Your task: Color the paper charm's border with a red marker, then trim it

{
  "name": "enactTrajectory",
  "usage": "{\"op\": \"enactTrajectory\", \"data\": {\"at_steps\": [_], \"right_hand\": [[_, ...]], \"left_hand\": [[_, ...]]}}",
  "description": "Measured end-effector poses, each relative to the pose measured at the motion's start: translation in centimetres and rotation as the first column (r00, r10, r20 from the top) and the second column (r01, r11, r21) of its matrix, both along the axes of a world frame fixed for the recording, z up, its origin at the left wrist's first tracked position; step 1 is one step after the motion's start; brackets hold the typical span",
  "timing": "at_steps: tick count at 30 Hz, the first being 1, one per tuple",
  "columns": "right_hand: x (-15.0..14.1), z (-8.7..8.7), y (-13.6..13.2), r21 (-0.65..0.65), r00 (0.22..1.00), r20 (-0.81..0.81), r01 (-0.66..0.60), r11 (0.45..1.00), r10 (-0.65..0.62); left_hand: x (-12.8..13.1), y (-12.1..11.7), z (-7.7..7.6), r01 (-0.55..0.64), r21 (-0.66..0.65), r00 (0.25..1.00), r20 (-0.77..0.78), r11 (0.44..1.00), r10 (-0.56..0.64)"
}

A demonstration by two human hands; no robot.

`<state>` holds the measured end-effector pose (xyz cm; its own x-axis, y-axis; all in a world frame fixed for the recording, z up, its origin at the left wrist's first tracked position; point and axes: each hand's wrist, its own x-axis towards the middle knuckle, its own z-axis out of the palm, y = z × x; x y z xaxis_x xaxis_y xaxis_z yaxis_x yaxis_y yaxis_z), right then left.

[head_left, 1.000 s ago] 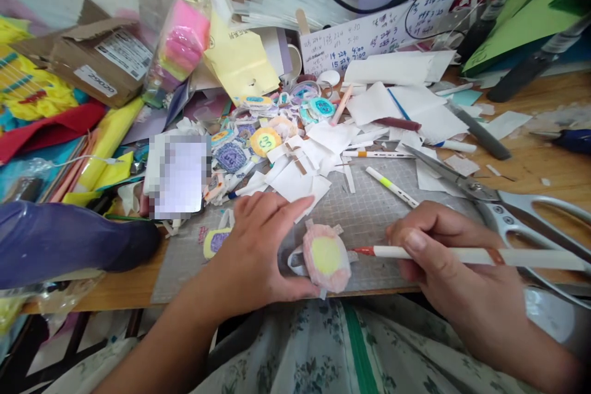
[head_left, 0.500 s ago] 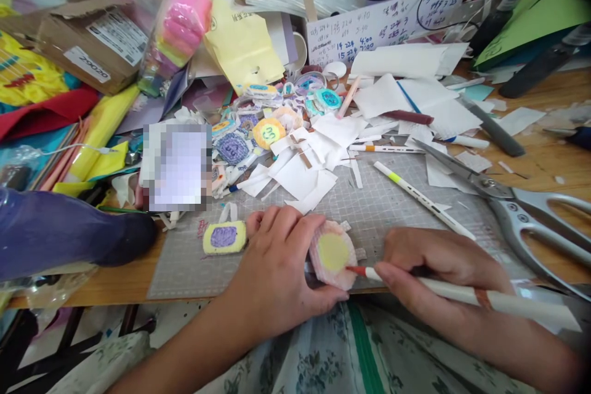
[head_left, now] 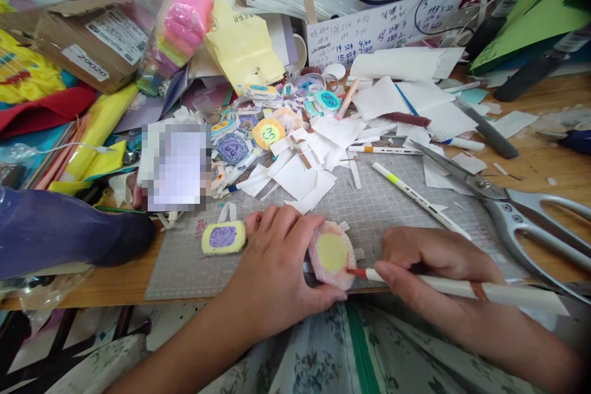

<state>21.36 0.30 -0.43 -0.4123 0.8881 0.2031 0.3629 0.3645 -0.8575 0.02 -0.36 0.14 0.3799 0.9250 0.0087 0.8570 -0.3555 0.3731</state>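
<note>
My left hand (head_left: 281, 265) grips a small pink paper piece with a yellow oval centre (head_left: 333, 252) by its left and lower edges, at the front edge of the grey cutting mat (head_left: 184, 277). In my right hand (head_left: 429, 277) is a white marker pen (head_left: 443, 285) with an orange-red tip. That tip touches the pink border at the lower right of the yellow oval. Left of my left hand lies a yellow rounded piece with a purple centre (head_left: 223, 237) and a white loop on top.
Large scissors (head_left: 503, 203) lie at the right, near a white marker with a yellow-green band (head_left: 420, 200). Paper scraps (head_left: 305, 178) and a pile of small coloured pieces (head_left: 268, 132) cover the mat's back. A purple bottle-like object (head_left: 69, 231) sits at the left edge.
The pen tip stays at the pink border, where a faint orange-red mark shows by it. Both hands hold nearly the same pose; the view has shifted slightly.
</note>
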Motion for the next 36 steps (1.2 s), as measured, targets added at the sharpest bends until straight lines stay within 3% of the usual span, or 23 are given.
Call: {"op": "enactTrajectory", "data": {"at_steps": [3,7,10,14,17,20,24,27,32,36], "right_hand": [[0.14,-0.16,0.00,-0.014,0.992,-0.022,0.120,0.993,-0.120],[0.45,-0.28,0.01,-0.076,1.000,-0.028,0.008,0.997,-0.010],[0.60,-0.39,-0.01,-0.101,0.992,-0.041,0.113,0.988,-0.117],[0.57,-0.67,0.00,-0.131,0.997,-0.065,0.041,0.990,-0.050],[0.52,-0.82,0.03,-0.147,0.986,-0.092,0.126,0.981,-0.140],[0.55,-0.86,0.06,-0.160,0.993,-0.088,0.065,0.985,-0.080],[0.55,-0.83,0.16,-0.165,0.978,-0.128,0.143,0.976,-0.165],[0.41,-0.68,0.31,-0.190,0.989,-0.105,0.084,0.978,-0.106],[-0.17,-0.52,0.57,-0.127,0.970,-0.087,0.216,0.968,-0.228],[-0.38,-0.54,0.85,-0.115,0.976,-0.074,0.196,0.974,-0.205]], "left_hand": [[-0.03,-0.04,-0.03,-0.002,-0.004,1.000,-0.008,1.000,0.002],[-0.10,-0.08,0.00,-0.004,0.001,1.000,-0.014,1.000,0.004],[-0.10,-0.06,0.04,0.005,0.001,1.000,-0.017,1.000,-0.005],[-0.05,-0.03,0.00,-0.002,0.003,1.000,-0.018,1.000,0.002],[-0.05,-0.03,-0.10,0.000,0.005,1.000,-0.022,1.000,0.000],[-0.13,-0.03,-0.16,0.005,0.007,1.000,-0.018,1.000,-0.004],[-0.18,0.04,-0.05,0.014,0.000,1.000,-0.018,1.000,-0.014],[-0.13,0.06,0.11,0.001,-0.016,1.000,-0.024,1.000,-0.001],[-0.02,0.00,0.19,-0.002,-0.022,1.000,-0.018,1.000,0.002],[0.01,-0.05,0.14,-0.006,-0.018,1.000,-0.005,1.000,0.005]]}}
